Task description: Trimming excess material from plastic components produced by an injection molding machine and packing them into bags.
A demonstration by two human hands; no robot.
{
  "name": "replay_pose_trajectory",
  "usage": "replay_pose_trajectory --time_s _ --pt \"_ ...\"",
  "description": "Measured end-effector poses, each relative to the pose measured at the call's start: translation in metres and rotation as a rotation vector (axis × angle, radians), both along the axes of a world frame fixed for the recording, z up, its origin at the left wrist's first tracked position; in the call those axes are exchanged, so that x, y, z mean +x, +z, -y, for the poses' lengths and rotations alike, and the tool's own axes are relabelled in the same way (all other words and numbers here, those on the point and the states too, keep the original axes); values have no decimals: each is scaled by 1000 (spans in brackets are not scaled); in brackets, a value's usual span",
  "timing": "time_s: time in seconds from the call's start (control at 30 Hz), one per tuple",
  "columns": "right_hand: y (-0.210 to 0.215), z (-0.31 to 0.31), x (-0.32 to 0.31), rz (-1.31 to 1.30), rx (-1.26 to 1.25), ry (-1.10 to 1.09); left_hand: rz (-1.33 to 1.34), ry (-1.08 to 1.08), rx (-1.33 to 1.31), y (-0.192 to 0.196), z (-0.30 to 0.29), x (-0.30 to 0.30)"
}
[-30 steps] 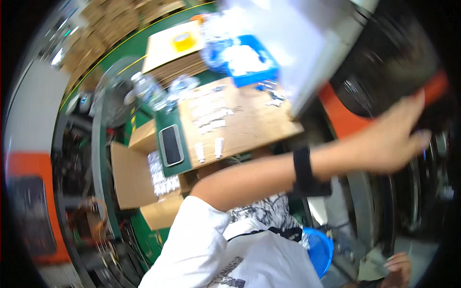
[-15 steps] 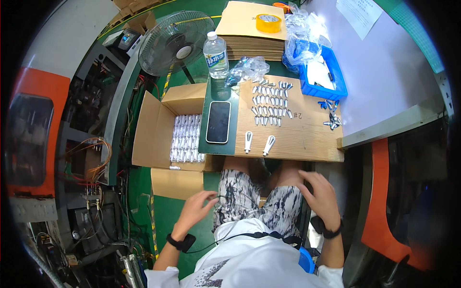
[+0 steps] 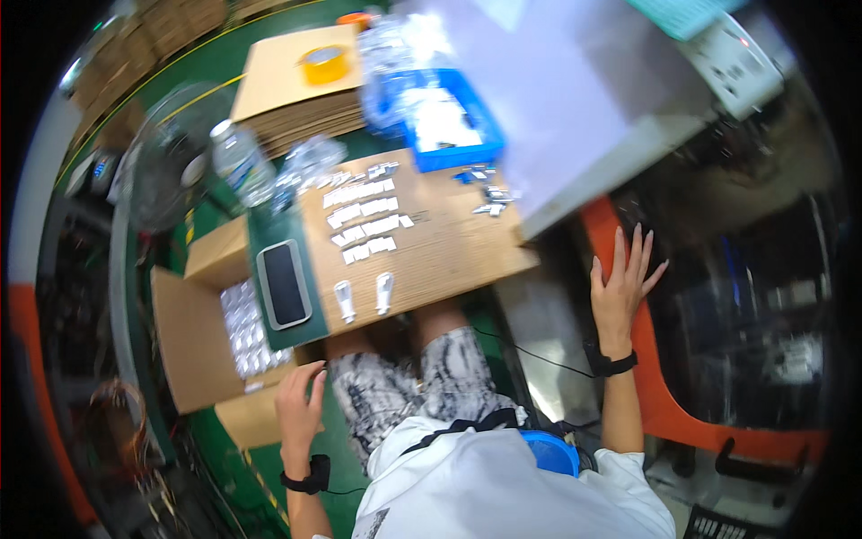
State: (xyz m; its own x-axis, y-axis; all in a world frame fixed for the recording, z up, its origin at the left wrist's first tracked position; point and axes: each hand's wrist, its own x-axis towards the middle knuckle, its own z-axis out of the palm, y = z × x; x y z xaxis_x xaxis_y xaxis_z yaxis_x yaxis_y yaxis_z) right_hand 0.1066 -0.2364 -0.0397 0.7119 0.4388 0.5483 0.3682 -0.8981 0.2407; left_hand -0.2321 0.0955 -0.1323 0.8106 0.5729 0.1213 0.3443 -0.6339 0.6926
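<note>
— Green floor, cluttered bay. What sits on the brown cardboard surface (image 3: pixel 449 247)?

— Rows of small silver flat packets (image 3: pixel 364 220) near its far side, two small white plastic clips (image 3: pixel 364 298) at the near edge, a black smartphone (image 3: pixel 284 284) lying on a dark green pad (image 3: pixel 269 235) at its left end. Blue plastic tray (image 3: pixel 444 121) beyond, clear water bottle (image 3: pixel 241 166) and a grey desk fan (image 3: pixel 162 162) to the far left.

— Hands?

— Left hand (image 3: pixel 299 409) open, fingers loosely bent, resting at the near flap of the open brown carton (image 3: pixel 184 350) beside the knee; it holds nothing. Right hand (image 3: pixel 620 287) open, fingers spread flat against the orange frame bar (image 3: pixel 646 359), well apart from the work.

— And the carton?

— Left of the surface, on the floor side, silver packets (image 3: pixel 242 332) stacked in rows inside.

— Advice for the reach?

— My judgement: steady the flap first with the left hand, then lift packets by their edges, one row at a time, so the stacks don't slump. Bring the right hand back over the surface before sorting.
</note>
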Motion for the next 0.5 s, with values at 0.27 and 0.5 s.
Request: replay_pose_trajectory --time_s 0.27,0.5 --pt "0 67 -51 -82 -170 -331 51 -303 75 27 15 92" --pt "-27 129 -85 117 -218 -421 130 -387 327 23 -15 122"
